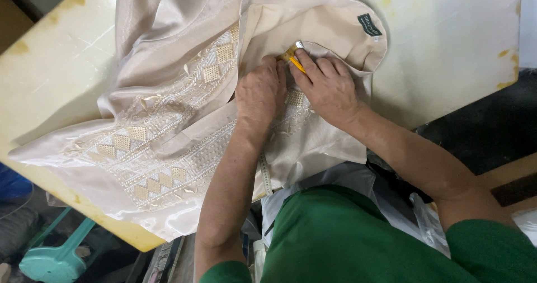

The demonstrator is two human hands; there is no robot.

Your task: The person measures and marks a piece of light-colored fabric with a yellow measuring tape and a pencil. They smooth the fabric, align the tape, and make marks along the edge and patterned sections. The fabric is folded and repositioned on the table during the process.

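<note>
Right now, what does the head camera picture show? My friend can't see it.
Two bare hands, the left hand and right hand, press on a shiny beige embroidered garment spread over a pale worktable. The right hand's fingers hold a small yellow tool at the fabric. The person wears a green top.

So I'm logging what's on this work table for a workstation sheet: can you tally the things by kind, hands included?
Beige embroidered garment: 1
Yellow tool with a metal tip: 1
Measuring tape: 1
Dark green sewn-in label: 1
Hands: 2, left hand and right hand
Total: 6
</note>
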